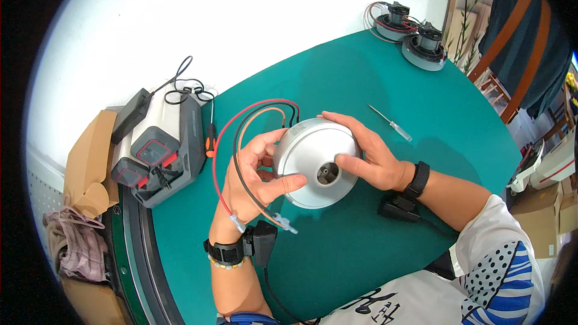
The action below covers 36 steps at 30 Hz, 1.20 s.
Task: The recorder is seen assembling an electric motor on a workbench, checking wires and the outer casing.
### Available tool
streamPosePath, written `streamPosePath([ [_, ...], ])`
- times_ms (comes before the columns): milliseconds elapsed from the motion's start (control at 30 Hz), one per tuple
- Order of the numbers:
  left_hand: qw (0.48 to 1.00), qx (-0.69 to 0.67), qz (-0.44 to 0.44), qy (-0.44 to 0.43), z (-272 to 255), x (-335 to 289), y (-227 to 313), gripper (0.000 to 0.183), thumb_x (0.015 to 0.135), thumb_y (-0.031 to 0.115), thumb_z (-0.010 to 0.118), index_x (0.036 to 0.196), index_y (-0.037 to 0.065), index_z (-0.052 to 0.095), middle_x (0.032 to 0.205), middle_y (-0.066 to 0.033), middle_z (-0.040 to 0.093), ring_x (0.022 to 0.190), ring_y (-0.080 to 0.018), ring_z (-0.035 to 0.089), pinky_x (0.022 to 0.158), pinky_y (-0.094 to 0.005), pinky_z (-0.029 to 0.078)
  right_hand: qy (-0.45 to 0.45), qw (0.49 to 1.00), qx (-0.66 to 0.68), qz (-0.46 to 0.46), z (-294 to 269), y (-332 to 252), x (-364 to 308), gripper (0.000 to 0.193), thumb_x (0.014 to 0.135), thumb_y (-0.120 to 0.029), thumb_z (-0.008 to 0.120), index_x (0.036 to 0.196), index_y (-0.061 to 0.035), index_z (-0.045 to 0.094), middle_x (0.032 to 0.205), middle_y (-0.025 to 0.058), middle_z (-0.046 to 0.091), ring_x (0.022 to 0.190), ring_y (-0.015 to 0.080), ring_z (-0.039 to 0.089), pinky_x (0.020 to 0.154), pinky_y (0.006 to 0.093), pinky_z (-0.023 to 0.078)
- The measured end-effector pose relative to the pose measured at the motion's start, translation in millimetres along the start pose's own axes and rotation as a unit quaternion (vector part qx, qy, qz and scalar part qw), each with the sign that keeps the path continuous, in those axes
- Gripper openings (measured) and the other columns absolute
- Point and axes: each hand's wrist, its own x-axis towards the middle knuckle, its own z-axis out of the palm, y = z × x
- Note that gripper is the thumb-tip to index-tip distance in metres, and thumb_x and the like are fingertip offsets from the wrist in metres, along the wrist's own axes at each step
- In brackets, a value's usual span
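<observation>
Between my hands is a round silver blower motor (307, 144), its smooth domed face tilted up toward me. A hole in the middle of that face shows dark impeller vanes inside. My left hand (256, 171) grips its left side, thumb lying on the face. My right hand (373, 156) wraps the right side, with the thumb beside the hole. From the motor's back come a red wire (218, 168), a black wire and an orange wire, looping over my left hand. Their clear-sleeved connectors (284, 222) hang near my left wrist. The motor's underside is hidden.
On the green mat (337, 253) a clear-handled screwdriver (399, 130) lies to the right. Two similar motors (424, 48) with wires stand at the far right. On the left are a grey-and-white device (165, 144), another screwdriver (211, 141) and a cardboard box (89, 156).
</observation>
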Motion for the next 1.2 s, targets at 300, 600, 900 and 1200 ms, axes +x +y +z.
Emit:
streamPosePath([
  [300, 0.999, 0.036, -0.022, -0.033, 6, -2, 10, 0.078, 0.060, 0.026, 0.091, 0.124, -0.002, 0.058, 0.100, -0.0090, 0.067, 0.085, -0.0165, 0.063, 0.069, -0.0291, 0.054, 0.039, 0.998, -0.029, 0.032, 1, -2, 1, 0.049, 0.103, -0.032, 0.042, 0.138, 0.0018, 0.045, 0.129, 0.0197, 0.054, 0.118, 0.0255, 0.053, 0.101, 0.0366, 0.042],
  [600, 0.996, 0.082, -0.027, -0.012, 16, -3, 12, 0.080, 0.056, 0.035, 0.093, 0.121, -0.001, 0.062, 0.105, -0.0106, 0.067, 0.088, -0.0183, 0.064, 0.072, -0.0309, 0.054, 0.082, 0.994, 0.025, 0.071, 3, -5, 0, 0.046, 0.106, -0.032, 0.035, 0.129, 0.0040, 0.052, 0.111, 0.0163, 0.063, 0.105, 0.0235, 0.060, 0.094, 0.0338, 0.046],
  [900, 0.998, 0.066, -0.009, -0.018, 17, -8, 22, 0.075, 0.063, 0.032, 0.090, 0.123, -0.001, 0.061, 0.106, -0.0108, 0.067, 0.089, -0.0184, 0.063, 0.078, -0.0321, 0.051, 0.049, 0.962, -0.250, 0.097, -53, -26, -4, 0.039, 0.104, -0.030, 0.044, 0.112, 0.0021, 0.064, 0.110, 0.0158, 0.062, 0.104, 0.0259, 0.058, 0.091, 0.0353, 0.045],
  [1200, 0.997, 0.047, 0.053, -0.032, 13, -12, 13, 0.071, 0.065, 0.032, 0.088, 0.122, 0.000, 0.060, 0.100, -0.0109, 0.066, 0.088, -0.0193, 0.061, 0.080, -0.0318, 0.049, 0.015, 0.816, -0.556, 0.158, -85, -25, -60, 0.031, 0.082, -0.025, 0.072, 0.103, -0.0036, 0.067, 0.099, 0.0175, 0.062, 0.096, 0.0357, 0.060, 0.085, 0.0436, 0.049],
])
